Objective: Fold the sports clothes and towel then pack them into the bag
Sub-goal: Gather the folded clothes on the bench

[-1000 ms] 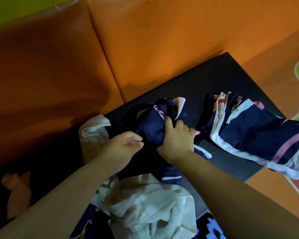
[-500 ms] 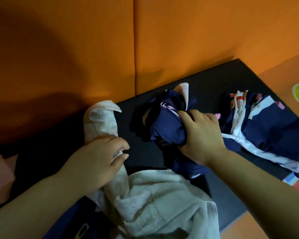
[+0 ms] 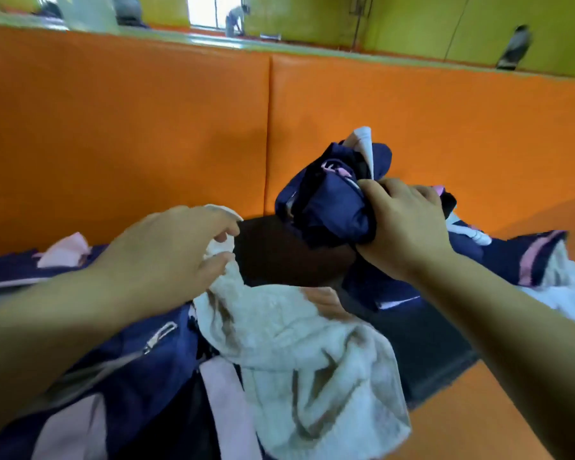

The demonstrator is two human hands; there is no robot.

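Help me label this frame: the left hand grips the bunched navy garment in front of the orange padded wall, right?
Wrong hand. In the head view the right hand grips the bunched navy garment in front of the orange padded wall; the left hand is over at the white towel.

Support surface, as I see it through the head camera: a dark padded mat (image 3: 429, 356) set against an orange padded wall (image 3: 146, 127), its near right edge bordering the orange floor (image 3: 485, 423). Lying on the mat: a crumpled white towel (image 3: 312, 353) at centre and a navy garment (image 3: 525, 260) with a pink stripe and white parts at right. The towel overlaps a navy-and-pink bag (image 3: 136, 373) at left. I cannot tell whether the bag rests on the mat.
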